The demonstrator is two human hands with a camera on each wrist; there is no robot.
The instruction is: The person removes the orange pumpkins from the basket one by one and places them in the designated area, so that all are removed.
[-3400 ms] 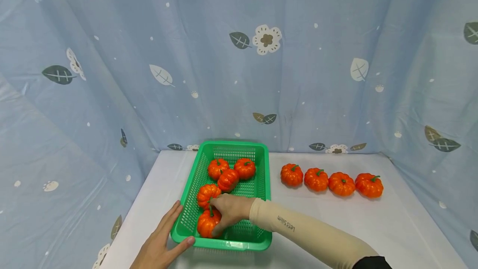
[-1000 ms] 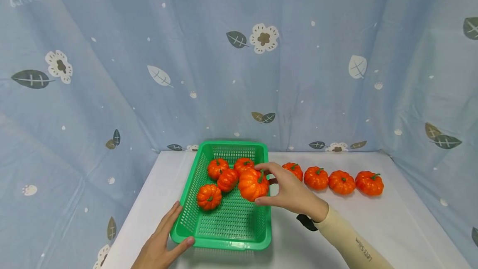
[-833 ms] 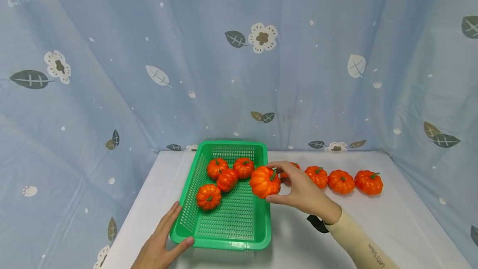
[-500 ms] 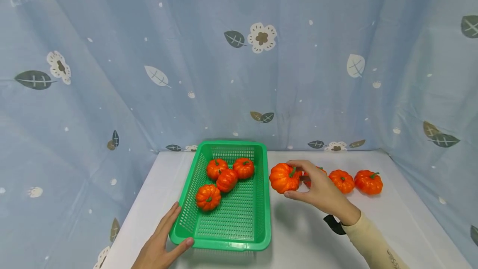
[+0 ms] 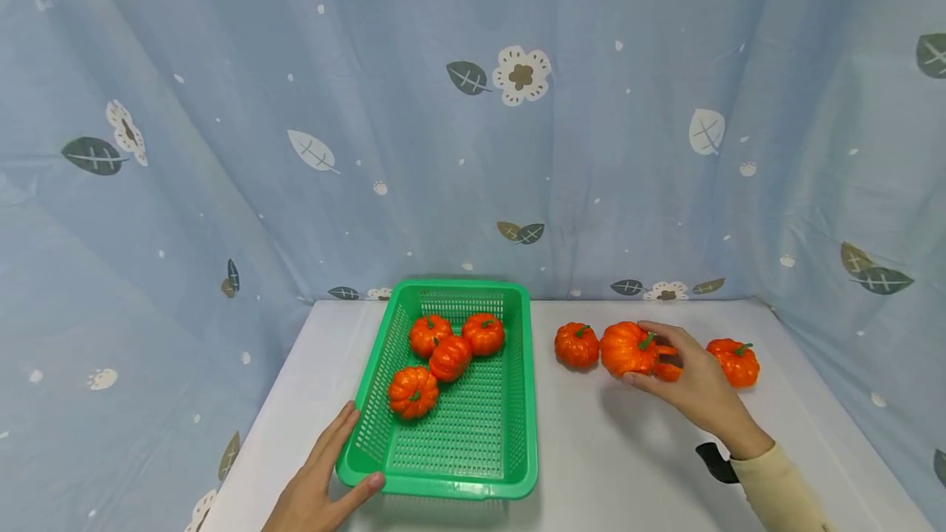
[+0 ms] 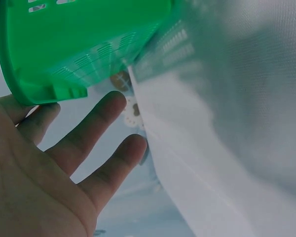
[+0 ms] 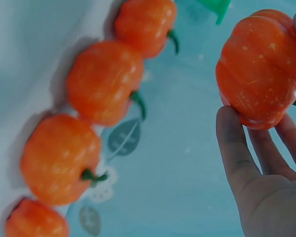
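Note:
My right hand (image 5: 698, 388) pinches a small orange pumpkin (image 5: 626, 350) with a green stem, held above the white table to the right of the basket. In the right wrist view, fingers and thumb grip the ribbed pumpkin (image 7: 261, 69) at its sides. On the table a row of similar pumpkins (image 5: 576, 346) is partly hidden behind the hand and held pumpkin. My left hand (image 5: 314, 479), its fingers extended, rests against the front left corner of the green basket (image 5: 443, 484). Seen from the left wrist, the fingers touch the basket's edge (image 6: 71, 54).
Several pumpkins (image 5: 412, 392) lie in the left and back parts of the basket. The row's rightmost pumpkin (image 5: 734, 364) sits near the table's right side. A blue patterned curtain (image 5: 414, 146) hangs behind and beside the white table (image 5: 591, 466).
The right hand has lifted a pumpkin from the basket's front and carried it right, out over the basket's rim to the row on the table. The left hand has stayed at the corner.

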